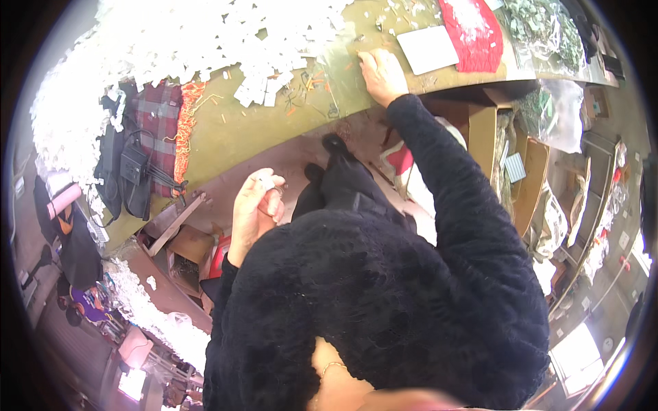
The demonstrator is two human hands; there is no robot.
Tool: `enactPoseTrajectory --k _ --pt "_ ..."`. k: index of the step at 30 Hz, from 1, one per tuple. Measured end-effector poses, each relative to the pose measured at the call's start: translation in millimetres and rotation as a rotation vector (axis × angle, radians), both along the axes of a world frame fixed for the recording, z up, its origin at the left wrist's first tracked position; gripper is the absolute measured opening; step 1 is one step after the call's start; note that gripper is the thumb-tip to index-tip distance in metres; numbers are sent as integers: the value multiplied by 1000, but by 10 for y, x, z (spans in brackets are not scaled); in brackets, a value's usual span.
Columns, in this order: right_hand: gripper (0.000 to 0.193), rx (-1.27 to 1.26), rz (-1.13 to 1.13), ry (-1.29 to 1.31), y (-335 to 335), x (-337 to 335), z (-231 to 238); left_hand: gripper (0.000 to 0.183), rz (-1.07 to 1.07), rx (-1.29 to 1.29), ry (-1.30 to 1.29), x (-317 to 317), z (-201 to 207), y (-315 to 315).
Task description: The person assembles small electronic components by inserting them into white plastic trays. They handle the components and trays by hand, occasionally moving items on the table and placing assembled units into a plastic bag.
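My left hand (255, 207) is raised in front of my body, short of the table edge. Its thumb and fingers are pinched together, and what sits at the tips is too small to name. On the table my right hand (384, 75) rests with curled fingers; whatever they hold is hidden. Just right of it lies a flat white rectangular pad (428, 50). Small orange slivers (315, 83) are scattered left of that hand. Farther left, loose white square pieces (264, 83) spill from a large white heap (185, 41).
A red cloth (473, 34) with white bits and a clear bag of green pieces (541, 31) lie at the far right. A plaid cloth with orange fringe (161, 116) and a black bag (127, 171) lie at the left. Cardboard boxes (483, 133) stand under the table.
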State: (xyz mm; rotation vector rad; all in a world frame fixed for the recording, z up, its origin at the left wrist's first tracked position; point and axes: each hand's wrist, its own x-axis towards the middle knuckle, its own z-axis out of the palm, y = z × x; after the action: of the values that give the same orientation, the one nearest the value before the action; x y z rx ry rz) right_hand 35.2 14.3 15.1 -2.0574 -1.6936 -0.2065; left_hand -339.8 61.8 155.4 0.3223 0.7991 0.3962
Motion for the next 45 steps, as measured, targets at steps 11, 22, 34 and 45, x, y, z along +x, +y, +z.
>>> enactPoseTrajectory --k 11,22,34,45 --pt "20 -107 -29 106 15 -10 93 26 48 24 57 349 -3 328" --pt "23 -237 61 448 -47 122 359 25 24 35 123 1372 -165 342" --pt "33 -423 565 372 -957 1394 778 33 -69 -99 -327 2342 -747 476" --pt "21 -624 691 134 -1109 1736 360 30 76 72 -537 2714 -1315 725"
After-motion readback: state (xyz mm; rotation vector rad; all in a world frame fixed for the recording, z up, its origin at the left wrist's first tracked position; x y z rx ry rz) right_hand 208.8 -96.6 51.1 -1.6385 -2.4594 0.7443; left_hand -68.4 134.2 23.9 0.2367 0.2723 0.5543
